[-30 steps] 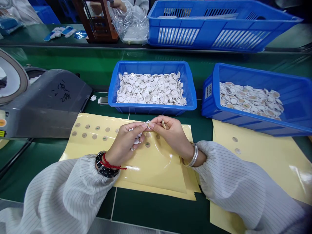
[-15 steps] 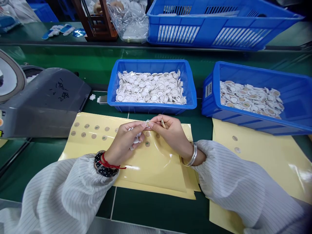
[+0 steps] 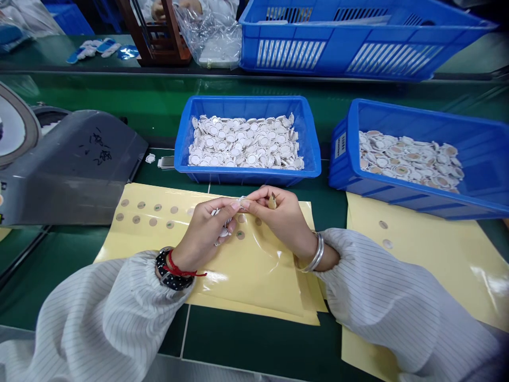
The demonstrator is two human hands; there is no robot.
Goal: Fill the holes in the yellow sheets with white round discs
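My left hand point(image 3: 204, 228) is closed around several small white round plastic pieces point(image 3: 224, 232). Its thumb and forefinger pinch one more white piece point(image 3: 240, 201) in front of me. On the other side of that piece, my right hand point(image 3: 280, 215) grips it between thumb and fingers. A small pointed tan thing point(image 3: 272, 201) pokes out from the right hand's curled fingers; its kind is not clear. Under both hands lies a glossy yellow backing sheet point(image 3: 246, 281) with rows of round tan stickers point(image 3: 153, 222), some hidden by the hands.
Behind the sheet, a blue bin point(image 3: 247, 172) holds many white pieces. A second blue bin point(image 3: 397, 193) at right holds pieces with tan discs, resting on more yellow sheets point(image 3: 429, 254). A grey machine point(image 3: 75, 170) stands left. A blue basket point(image 3: 338, 53) sits on the rear ledge.
Both hands stay almost in place on the same white piece. The right hand has turned slightly, and more of the tan thing shows between its fingers.
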